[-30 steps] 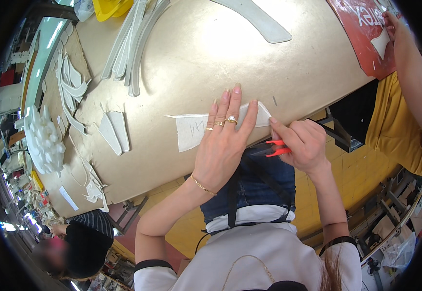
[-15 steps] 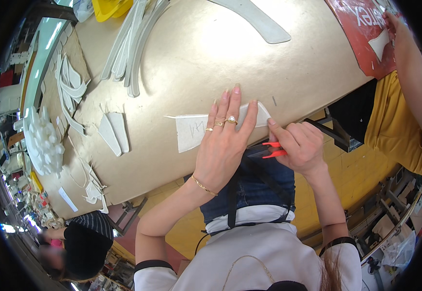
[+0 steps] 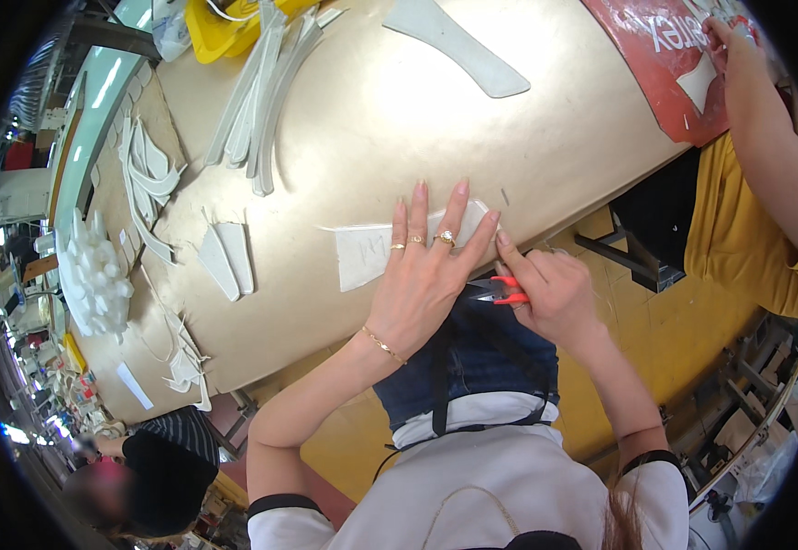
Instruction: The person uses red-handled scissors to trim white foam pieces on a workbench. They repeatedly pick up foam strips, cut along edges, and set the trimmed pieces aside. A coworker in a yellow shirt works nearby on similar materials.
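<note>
A white cut piece (image 3: 359, 258) with pencil marks and a stitched edge lies on the gold-coloured table near its front edge. My left hand (image 3: 428, 261) rests flat across it, fingers spread, with rings on several fingers. Beside it, at the piece's right end, my right hand (image 3: 553, 289) is closed around small thread snips (image 3: 507, 291) with red handles. The snips' blades point left, below my left hand and over the table edge. My right thumb reaches up to the corner of the piece.
Long grey-white strips (image 3: 257, 119) lie at the back left, near a yellow tray (image 3: 215, 37). Two small white pieces (image 3: 227, 259), thread scraps (image 3: 183, 357) and a heap of white parts (image 3: 94, 275) are further left. A co-worker's arm (image 3: 758, 137) reaches over a red sheet (image 3: 655, 69).
My right hand has shifted slightly left and down, with the snips turning a little. My left hand has moved slightly down. The whole view has tilted a bit.
</note>
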A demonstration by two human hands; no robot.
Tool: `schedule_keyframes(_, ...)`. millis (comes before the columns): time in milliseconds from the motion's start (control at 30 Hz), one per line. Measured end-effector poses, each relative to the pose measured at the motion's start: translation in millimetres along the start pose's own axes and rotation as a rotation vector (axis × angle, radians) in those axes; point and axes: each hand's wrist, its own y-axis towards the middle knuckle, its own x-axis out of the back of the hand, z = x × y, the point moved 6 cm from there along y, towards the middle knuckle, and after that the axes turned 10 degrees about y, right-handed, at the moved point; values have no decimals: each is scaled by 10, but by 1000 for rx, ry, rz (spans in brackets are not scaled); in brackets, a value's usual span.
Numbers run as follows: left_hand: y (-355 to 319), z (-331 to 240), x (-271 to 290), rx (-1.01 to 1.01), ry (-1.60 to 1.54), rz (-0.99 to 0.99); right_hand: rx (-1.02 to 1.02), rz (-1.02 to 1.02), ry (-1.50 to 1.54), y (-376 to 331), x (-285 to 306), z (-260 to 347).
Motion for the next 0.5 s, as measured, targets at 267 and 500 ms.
schedule_keyframes(267,11,-19,28,-9,-54,-25,-56,-83,-80,-214,-226,33)
schedule_keyframes(500,138,26,180,-123,-245,-83,-240,-157,144,-474,-343,-63)
